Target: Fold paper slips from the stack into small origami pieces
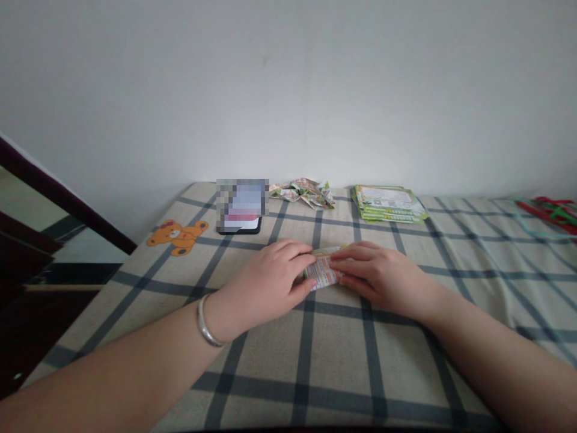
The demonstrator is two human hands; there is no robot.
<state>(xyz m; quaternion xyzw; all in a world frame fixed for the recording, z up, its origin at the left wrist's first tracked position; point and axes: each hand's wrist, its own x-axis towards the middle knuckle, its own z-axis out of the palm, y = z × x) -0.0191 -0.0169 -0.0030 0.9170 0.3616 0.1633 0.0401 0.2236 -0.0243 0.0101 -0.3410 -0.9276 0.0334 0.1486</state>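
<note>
A small piece of printed paper (323,272), white with orange, grey and green print, lies between my hands on the checked tablecloth (270,367). My left hand (276,275) grips its left edge with thumb and fingers; a silver bangle sits on that wrist. On the other side my right hand (383,270) has its fingers on the paper's right part, thumb below. The fingers cover both ends, so the paper's full shape is hidden. Beyond it lies a pile of folded paper pieces (303,193) with similar print. A stack of green-and-white leaflets (390,203) rests to their right.
A phone (243,207), partly pixelated, lies near the wall at the back. An orange cardboard teddy bear (178,236) is at the left edge of the table. Red and green items (559,211) lie at the far right. A dark rail (67,195) slopes down at the left.
</note>
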